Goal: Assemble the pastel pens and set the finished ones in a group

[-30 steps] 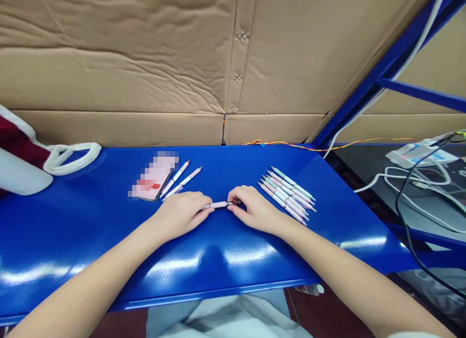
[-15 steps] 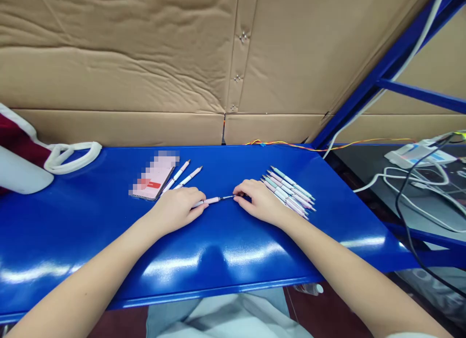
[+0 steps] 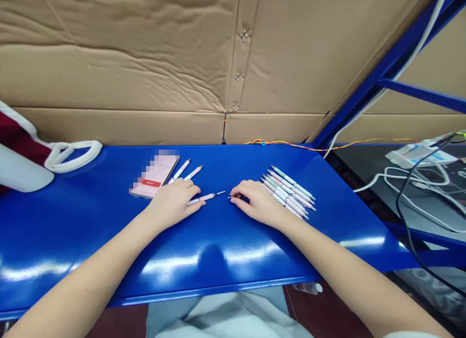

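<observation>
My left hand [image 3: 174, 203] is closed on a pink-and-white pen [image 3: 207, 197], low over the blue table. A thin refill end pokes out of the pen's right end, towards my other hand. My right hand [image 3: 257, 201] pinches a small silvery piece [image 3: 230, 197] like a pen tip, mostly covered by the fingers, a short gap from the refill. Just right of that hand lies a row of several pastel pens [image 3: 291, 187], slanted side by side. Beyond my left hand rest two pink-and-white pens [image 3: 179, 171], partly hidden by it.
A pink phone-like device [image 3: 155, 175], partly pixelated, lies left of the two pens. A white cylinder [image 3: 24, 168] and a dark red item with white trim [image 3: 73, 156] are at far left. White cables [image 3: 418, 182] spread on the right; cardboard [image 3: 163, 76] stands behind the blue table [image 3: 91, 211].
The refill end has come apart from my right fingers, leaving a gap with the small piece in them. My left hand has moved slightly left with the pen, whose end now tilts upward.
</observation>
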Tool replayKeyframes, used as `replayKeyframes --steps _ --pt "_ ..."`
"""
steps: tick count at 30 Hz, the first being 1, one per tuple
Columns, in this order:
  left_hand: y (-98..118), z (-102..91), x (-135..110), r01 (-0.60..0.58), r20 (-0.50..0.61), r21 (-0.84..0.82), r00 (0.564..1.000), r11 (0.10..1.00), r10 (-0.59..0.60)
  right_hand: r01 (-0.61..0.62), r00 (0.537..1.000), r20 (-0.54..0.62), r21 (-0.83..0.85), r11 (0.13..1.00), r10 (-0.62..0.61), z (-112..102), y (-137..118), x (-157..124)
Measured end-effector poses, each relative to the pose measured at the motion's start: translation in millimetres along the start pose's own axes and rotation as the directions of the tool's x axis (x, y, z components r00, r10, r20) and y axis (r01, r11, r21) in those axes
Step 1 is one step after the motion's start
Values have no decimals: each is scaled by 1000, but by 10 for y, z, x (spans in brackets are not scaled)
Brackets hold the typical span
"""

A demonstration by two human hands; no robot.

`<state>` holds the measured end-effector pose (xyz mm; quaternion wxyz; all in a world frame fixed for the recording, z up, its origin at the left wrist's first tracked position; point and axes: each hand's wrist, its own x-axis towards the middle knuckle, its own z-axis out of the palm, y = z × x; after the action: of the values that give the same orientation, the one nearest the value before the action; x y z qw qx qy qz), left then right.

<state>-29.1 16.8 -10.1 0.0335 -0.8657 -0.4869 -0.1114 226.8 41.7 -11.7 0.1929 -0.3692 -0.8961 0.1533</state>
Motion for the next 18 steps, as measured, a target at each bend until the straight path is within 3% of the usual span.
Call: replayKeyframes --steps 5,11,18 --pt "179 31 39 -110 -123 -39 987 993 104 24 998 61 38 999 -27 74 -116 19" --pt "312 92 51 -237 -155 -90 963 967 221 49 995 79 66 997 -55 105 -148 20" --pt "333 110 47 -276 -203 -107 946 955 251 70 993 91 59 996 -75 59 -179 9"
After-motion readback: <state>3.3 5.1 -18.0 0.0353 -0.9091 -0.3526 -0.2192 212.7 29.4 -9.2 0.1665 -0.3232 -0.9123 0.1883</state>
